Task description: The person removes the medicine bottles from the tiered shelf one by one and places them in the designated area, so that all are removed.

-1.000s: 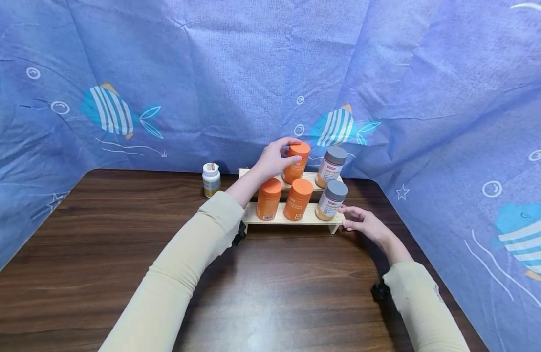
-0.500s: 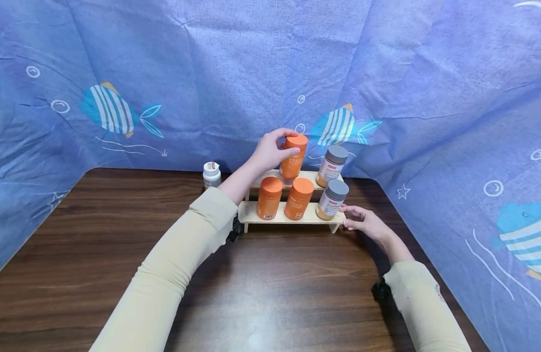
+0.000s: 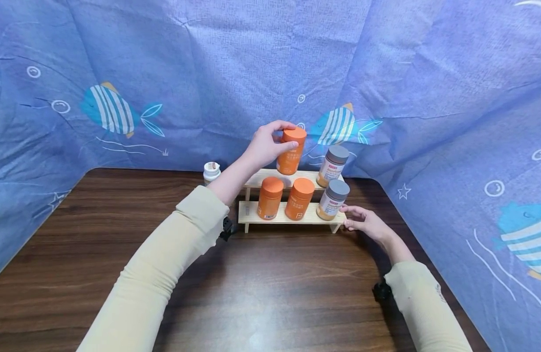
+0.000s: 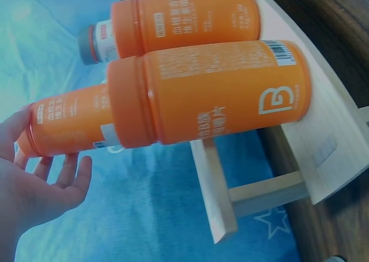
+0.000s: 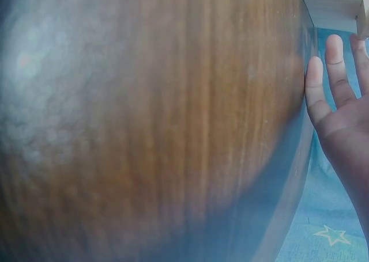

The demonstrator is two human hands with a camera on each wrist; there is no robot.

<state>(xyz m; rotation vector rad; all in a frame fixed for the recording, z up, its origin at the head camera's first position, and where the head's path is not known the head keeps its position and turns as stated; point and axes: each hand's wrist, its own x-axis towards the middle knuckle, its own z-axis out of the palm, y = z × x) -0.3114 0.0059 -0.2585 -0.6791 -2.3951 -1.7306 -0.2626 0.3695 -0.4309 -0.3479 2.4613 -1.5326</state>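
My left hand [image 3: 266, 145] grips an orange bottle [image 3: 291, 151] by its cap end and holds it just above the top step of a two-step wooden rack [image 3: 252, 213]. The left wrist view shows that bottle [image 4: 66, 128] against my palm [image 4: 34, 187]. On the lower step stand two orange bottles [image 3: 269, 198] [image 3: 298, 198] and a grey-capped jar [image 3: 333, 199]. Another grey-capped jar [image 3: 332, 165] stands on the top step. My right hand [image 3: 362, 221] rests with straight fingers against the rack's right end; its fingers [image 5: 337, 72] show in the right wrist view.
A small white bottle [image 3: 211, 171] stands on the dark wooden table [image 3: 270, 293] to the left of the rack. Blue cloth with a fish print [image 3: 384, 73] hangs close behind and on both sides.
My left hand has lifted the orange bottle off the top step, upward by a little. The right hand has stayed at the rack's right end.
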